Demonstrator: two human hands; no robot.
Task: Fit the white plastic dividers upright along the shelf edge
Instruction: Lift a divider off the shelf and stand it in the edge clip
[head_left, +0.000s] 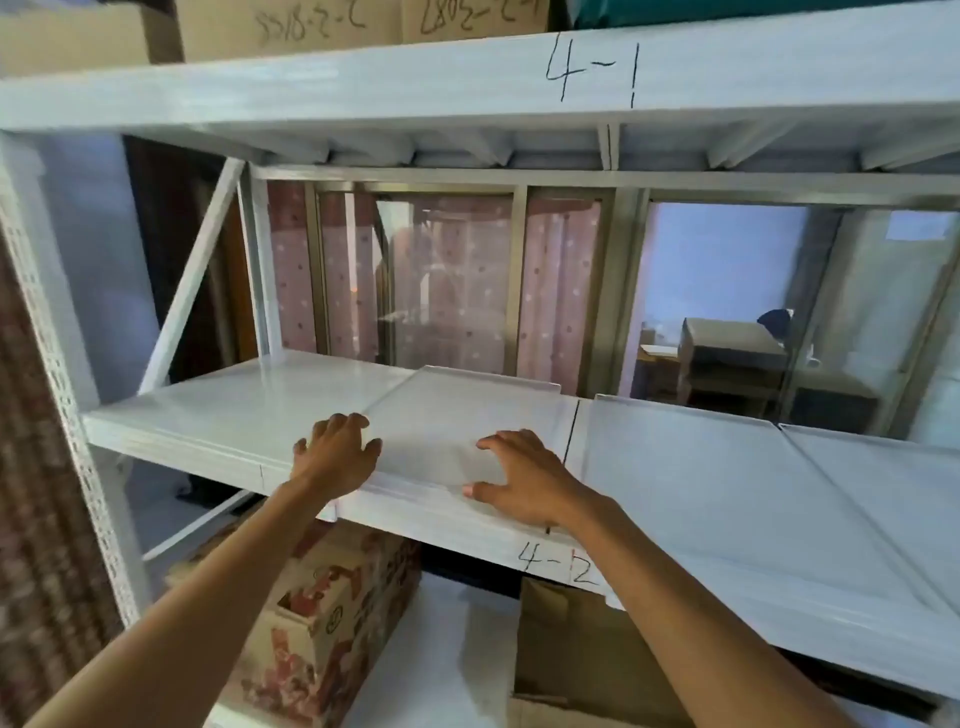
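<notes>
Divider seating in progress on shelf 4-2.
Left hand and right hand, fingers spread, press a white divider lying flat near the shelf edge; it needs standing upright next.

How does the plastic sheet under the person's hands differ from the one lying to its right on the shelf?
The left sheet has both hands on it, the left hand at its left front corner and the right hand at its front edge; the right sheet lies untouched. The left sheet sits left of the black line by "4-2"; the right sheet sits right of it. Both are translucent white, lying flat, with a raised lip at the back.
</notes>
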